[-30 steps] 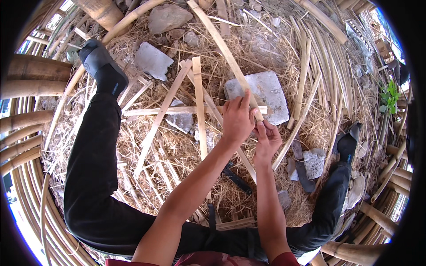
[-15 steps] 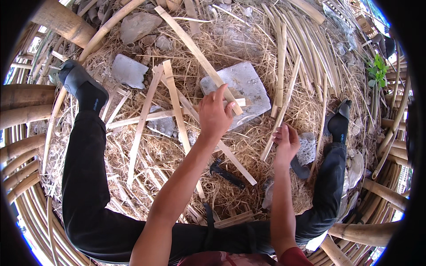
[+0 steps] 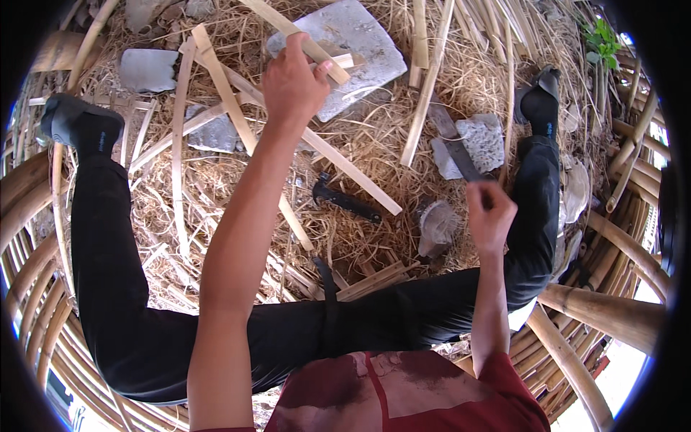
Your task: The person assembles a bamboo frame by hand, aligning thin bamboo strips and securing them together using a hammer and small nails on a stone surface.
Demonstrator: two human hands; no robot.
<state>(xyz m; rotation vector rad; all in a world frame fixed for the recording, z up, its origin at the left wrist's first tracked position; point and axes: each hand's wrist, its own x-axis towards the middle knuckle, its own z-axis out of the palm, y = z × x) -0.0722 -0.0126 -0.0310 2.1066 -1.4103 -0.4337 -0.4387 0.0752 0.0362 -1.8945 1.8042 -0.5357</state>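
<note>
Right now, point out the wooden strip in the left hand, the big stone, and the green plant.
Wooden strip [image 3: 272, 17]: head view, on its length beyond the left hand [image 3: 295, 85].
Big stone [image 3: 368, 45]: head view, on its bare top face.
Green plant [image 3: 604, 47]: head view, on its leaves.

Slab [image 3: 374, 54] at far centre; strip [image 3: 277, 21], in the left hand [image 3: 295, 85], over its left part. Hand tool [image 3: 349, 203] nearer, left of a stone [image 3: 486, 142]. Blade [image 3: 453, 141] across that stone's left side, its near end apparently at the right hand [image 3: 491, 217].

blue lettering [image 3: 550, 130] on black footwear [image 3: 540, 109], too small to read
</note>
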